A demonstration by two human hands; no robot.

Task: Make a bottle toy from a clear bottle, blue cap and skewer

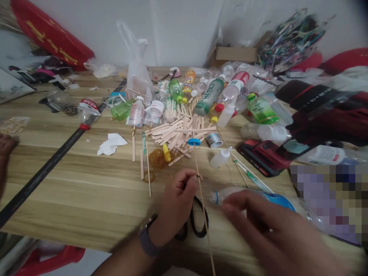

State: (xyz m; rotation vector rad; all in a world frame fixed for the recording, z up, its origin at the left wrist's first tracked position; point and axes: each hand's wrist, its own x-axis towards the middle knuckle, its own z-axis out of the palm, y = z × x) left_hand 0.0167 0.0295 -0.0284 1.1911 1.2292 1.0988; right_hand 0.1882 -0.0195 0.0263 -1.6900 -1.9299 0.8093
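My left hand [181, 189], with a watch [149, 234] on its wrist, is closed in a pinch around a thin wooden skewer [204, 214]. The skewer runs lengthwise through my grip. Near its far end is a blue bottle cap [194, 142], and a small dark band shows at my fingertips. To the right, my right hand [264, 220] is slightly blurred, its thumb and forefinger pressed together. Whatever they may hold is too small to make out. Behind it lies a clear plastic bottle [230, 192] with a blue label. Black-handled scissors [198, 222] rest beneath the skewer.
Craft sticks [175, 132] lie piled mid-table beside rubber bands [158, 158]. Several bottles stand or lie behind. A red and black power drill [319, 111] fills the right side. A dark strip [46, 172] crosses the left. Another person's hand [6, 147] shows at the left edge.
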